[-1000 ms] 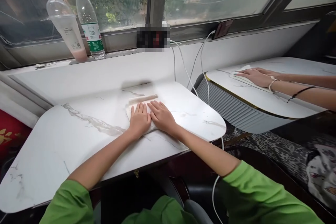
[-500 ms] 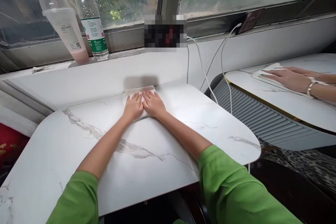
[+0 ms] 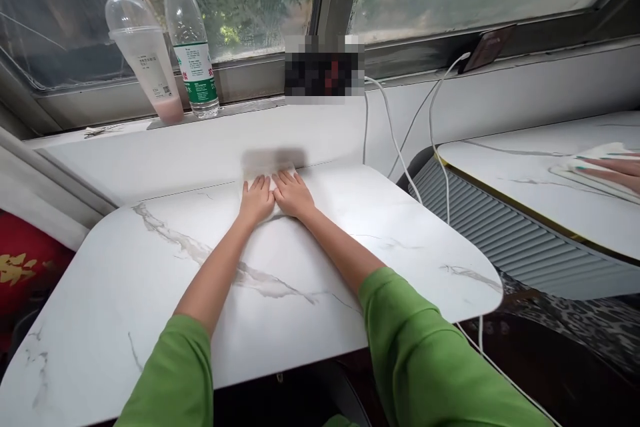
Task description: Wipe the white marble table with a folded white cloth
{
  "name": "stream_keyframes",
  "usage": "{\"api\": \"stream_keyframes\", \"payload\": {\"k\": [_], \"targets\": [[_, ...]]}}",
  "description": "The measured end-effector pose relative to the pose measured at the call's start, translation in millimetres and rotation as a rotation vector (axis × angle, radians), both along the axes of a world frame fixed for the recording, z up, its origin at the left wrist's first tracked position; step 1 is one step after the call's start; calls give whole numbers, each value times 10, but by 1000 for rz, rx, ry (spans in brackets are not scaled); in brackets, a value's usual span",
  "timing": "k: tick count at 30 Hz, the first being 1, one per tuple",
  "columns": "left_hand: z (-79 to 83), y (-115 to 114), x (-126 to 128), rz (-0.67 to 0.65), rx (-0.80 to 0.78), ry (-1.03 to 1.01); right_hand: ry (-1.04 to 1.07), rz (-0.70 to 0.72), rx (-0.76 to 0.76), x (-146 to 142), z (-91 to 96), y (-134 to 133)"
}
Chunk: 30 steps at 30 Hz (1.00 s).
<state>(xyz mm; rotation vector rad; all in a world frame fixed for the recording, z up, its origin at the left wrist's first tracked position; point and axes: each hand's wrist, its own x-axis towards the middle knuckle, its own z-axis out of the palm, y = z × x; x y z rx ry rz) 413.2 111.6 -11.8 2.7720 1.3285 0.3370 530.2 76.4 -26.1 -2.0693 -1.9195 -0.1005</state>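
At the far edge of the white table (image 3: pixel 150 293), a pale cloth (image 3: pixel 269 171) lies beneath my left hand (image 3: pixel 257 201) and my right hand (image 3: pixel 294 195), both spread flat, touching side by side; its blurred border shows just past them.

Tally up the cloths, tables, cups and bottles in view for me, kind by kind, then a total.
Cloths: 2, one under the left hand and right hand, one under a co-worker's hand
Tables: 2, one near, one farther right
Cup: 1
Bottle: 1
Total: 6
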Motion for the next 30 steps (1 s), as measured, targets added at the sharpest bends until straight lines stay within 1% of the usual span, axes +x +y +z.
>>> {"api": "stream_keyframes", "payload": {"k": [2,4,8,12,14,16,19,22,27,30], "targets": [[-1,-171,-100,-22,-4,19,-9,-10,-5,-91,-2,-196],[4,-401,-221,-54,-20,41,-19,-23,-9,-199,-12,-451],[1,-1007,-491,-85,-37,58,-51,11,10,-426,-36,-1083],[-38,-1658,-762,-93,16,33,-72,67,25,-641,-34,-1728],[-57,-1922,-884,-111,42,27,-77,83,28,-741,-25,-1991],[-70,-2108,-987,-130,59,24,-78,93,31,-829,-16,-2179],[-72,-2232,-1087,-136,58,30,-74,102,32,-917,-8,-2305],[-55,-2217,-1130,-132,36,43,-79,107,35,-952,-4,-2290],[-30,-2074,-1159,-125,17,65,-107,154,41,-975,-13,-2114],[-26,-1898,-1162,-78,15,78,-116,176,37,-993,-20,-1908]]}}
